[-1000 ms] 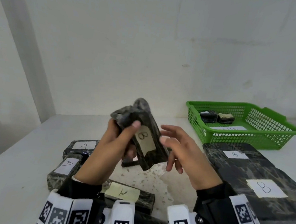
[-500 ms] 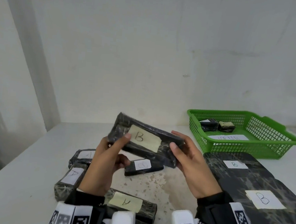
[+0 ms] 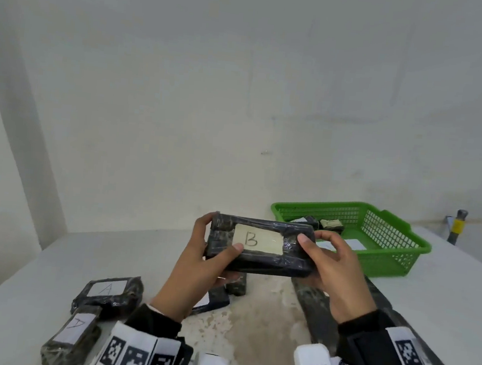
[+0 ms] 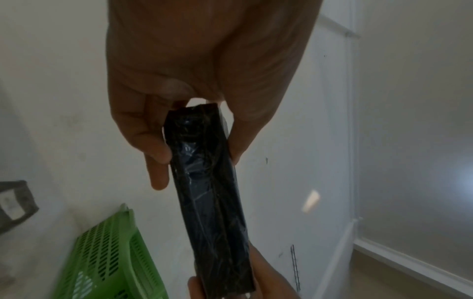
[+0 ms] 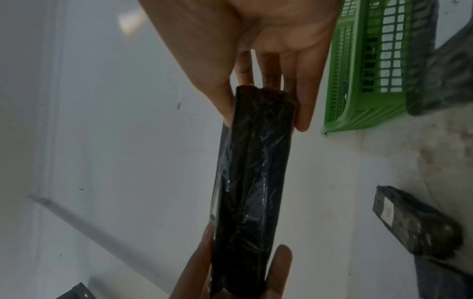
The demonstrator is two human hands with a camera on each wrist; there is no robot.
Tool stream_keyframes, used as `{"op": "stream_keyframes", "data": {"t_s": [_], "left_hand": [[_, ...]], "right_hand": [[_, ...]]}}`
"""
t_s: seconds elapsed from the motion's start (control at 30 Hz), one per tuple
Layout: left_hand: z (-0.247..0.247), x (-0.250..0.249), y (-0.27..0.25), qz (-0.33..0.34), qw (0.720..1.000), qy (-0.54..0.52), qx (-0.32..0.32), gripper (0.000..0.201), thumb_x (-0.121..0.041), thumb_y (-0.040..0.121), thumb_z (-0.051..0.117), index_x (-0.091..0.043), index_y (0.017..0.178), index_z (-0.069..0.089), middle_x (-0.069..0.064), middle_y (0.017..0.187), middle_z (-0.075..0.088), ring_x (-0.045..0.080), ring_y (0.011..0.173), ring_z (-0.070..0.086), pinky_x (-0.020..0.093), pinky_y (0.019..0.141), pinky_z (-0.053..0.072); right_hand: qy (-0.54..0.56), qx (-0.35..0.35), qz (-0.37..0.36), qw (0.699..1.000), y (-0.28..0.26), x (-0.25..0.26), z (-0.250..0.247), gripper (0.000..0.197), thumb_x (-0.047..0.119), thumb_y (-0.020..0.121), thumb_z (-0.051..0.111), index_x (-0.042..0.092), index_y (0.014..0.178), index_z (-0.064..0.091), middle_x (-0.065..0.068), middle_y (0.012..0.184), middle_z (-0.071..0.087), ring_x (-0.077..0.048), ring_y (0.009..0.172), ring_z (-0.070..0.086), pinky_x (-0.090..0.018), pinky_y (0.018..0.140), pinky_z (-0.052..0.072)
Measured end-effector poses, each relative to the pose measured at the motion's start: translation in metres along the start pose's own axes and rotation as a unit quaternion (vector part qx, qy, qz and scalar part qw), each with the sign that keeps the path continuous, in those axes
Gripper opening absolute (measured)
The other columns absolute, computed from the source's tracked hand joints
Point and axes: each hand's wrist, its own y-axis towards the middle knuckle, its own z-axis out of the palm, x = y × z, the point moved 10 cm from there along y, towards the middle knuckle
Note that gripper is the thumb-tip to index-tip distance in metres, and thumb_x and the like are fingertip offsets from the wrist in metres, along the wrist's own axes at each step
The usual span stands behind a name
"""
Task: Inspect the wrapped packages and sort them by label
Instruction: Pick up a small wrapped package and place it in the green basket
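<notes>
A black plastic-wrapped package (image 3: 260,244) with a pale label marked B is held level above the table, label towards me. My left hand (image 3: 221,235) grips its left end, thumb on the label's corner. Its right end sits in my right hand (image 3: 312,242), thumb on the front face and fingers behind. The left wrist view shows the package (image 4: 207,192) edge-on, pinched by my left hand (image 4: 197,157). Seen from the right wrist, the package (image 5: 253,182) runs from my right hand (image 5: 265,119) down to the left hand's fingers.
A green basket (image 3: 385,262) at the back right holds two small wrapped packages (image 3: 331,225). Two packages marked A (image 3: 110,290) (image 3: 71,339) lie at the front left. A large flat dark package (image 3: 316,307) lies under my right forearm. A small package (image 3: 235,285) lies below the hands.
The B package has turned from standing on end in my left hand to lying level with its label facing me. My right hand has taken hold of its right end.
</notes>
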Motion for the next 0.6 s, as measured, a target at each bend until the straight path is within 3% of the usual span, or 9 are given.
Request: {"op": "stream_keyframes", "data": {"t_s": [0.1,0.23,0.33,0.47,0.6], "left_hand": [[0.027,-0.002,0.014,-0.003,1.0,0.002,0.017,0.049,-0.022,0.092,0.068,-0.036,0.13,0.04,0.007,0.105,0.074,0.03,0.081,0.075,0.034,0.068,0.059],[0.062,0.004,0.051,-0.013,1.0,-0.015,0.016,0.051,-0.028,0.09,0.07,-0.036,0.132,0.041,0.005,0.106,0.074,0.021,0.079,0.076,0.032,0.072,0.059],[0.084,0.011,0.083,-0.026,0.999,-0.041,0.02,0.054,-0.031,0.089,0.071,-0.036,0.134,0.042,0.006,0.111,0.07,0.019,0.084,0.076,0.031,0.074,0.06],[0.103,0.03,0.124,-0.05,0.998,-0.026,0.011,0.066,-0.039,0.09,0.068,-0.036,0.144,0.031,0.006,0.123,0.058,0.021,0.108,0.065,0.043,0.09,0.056],[0.118,0.067,0.154,-0.097,0.995,0.037,0.008,0.075,-0.031,0.093,0.066,-0.034,0.153,0.021,0.014,0.15,0.037,0.028,0.13,0.045,0.036,0.074,0.051]], "right_hand": [[-0.008,-0.004,0.007,1.0,0.016,0.016,-0.022,0.023,0.015,0.087,0.072,0.008,0.106,0.06,-0.018,0.097,0.074,-0.031,0.091,0.072,-0.049,0.072,0.062],[-0.023,-0.013,0.025,0.999,0.058,0.029,-0.048,0.028,0.01,0.088,0.07,0.006,0.113,0.058,-0.011,0.095,0.07,-0.021,0.079,0.07,-0.03,0.052,0.06],[-0.042,-0.012,0.053,0.998,0.099,0.032,-0.063,0.03,0.009,0.089,0.07,-0.002,0.116,0.06,-0.014,0.099,0.07,-0.021,0.076,0.068,-0.031,0.051,0.06],[-0.058,-0.035,0.078,0.995,0.163,0.04,-0.097,0.029,0.006,0.089,0.069,-0.006,0.114,0.061,-0.023,0.108,0.069,-0.025,0.078,0.067,-0.034,0.051,0.061],[-0.118,-0.057,0.126,0.983,0.216,0.022,-0.125,0.032,0.004,0.089,0.069,-0.012,0.115,0.06,-0.022,0.095,0.066,-0.027,0.071,0.064,-0.033,0.039,0.056]]}}
